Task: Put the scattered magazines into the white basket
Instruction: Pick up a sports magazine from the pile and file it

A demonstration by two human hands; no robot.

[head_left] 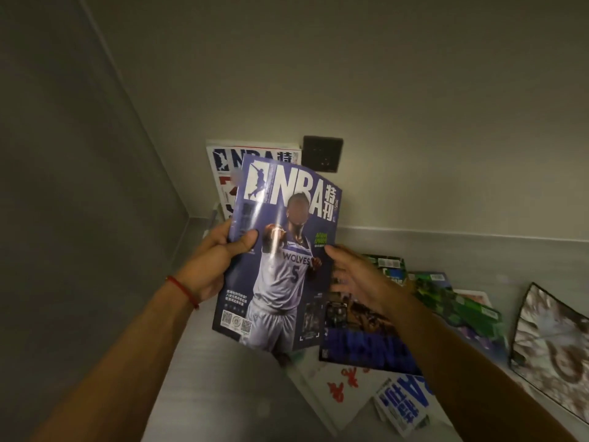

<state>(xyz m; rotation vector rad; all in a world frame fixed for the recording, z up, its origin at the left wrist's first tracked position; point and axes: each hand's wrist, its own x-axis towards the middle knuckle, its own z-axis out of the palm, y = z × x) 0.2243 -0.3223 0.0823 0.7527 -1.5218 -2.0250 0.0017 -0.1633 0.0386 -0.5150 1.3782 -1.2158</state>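
Purple magazine (280, 250), basketball player on the cover, held upright in the air in front of the wall corner, cover facing the camera. Left hand (216, 260) grips its left edge: thumb pressed on the cover, fingers curled behind. Right hand (357, 279) is at the magazine's right edge with fingers spread and loose; motion-blurred, so contact with the cover cannot be confirmed. Red string bracelet (183, 290) on the left wrist.

Behind the held copy, a white magazine (223, 167) stands upright against the corner. What holds it is hidden; a pale edge (213, 215) beside the left hand cannot be identified.

On the grey floor (223, 378) to the right: a blue magazine (363, 346) lying flat just below the right hand, green magazines (446, 298) overlapping further right, a white-and-blue magazine (401, 406) near the bottom edge, a white sheet with red marks (338, 381). Patterned mat (554, 349) at far right. Dark wall socket (322, 153) above the white magazine.
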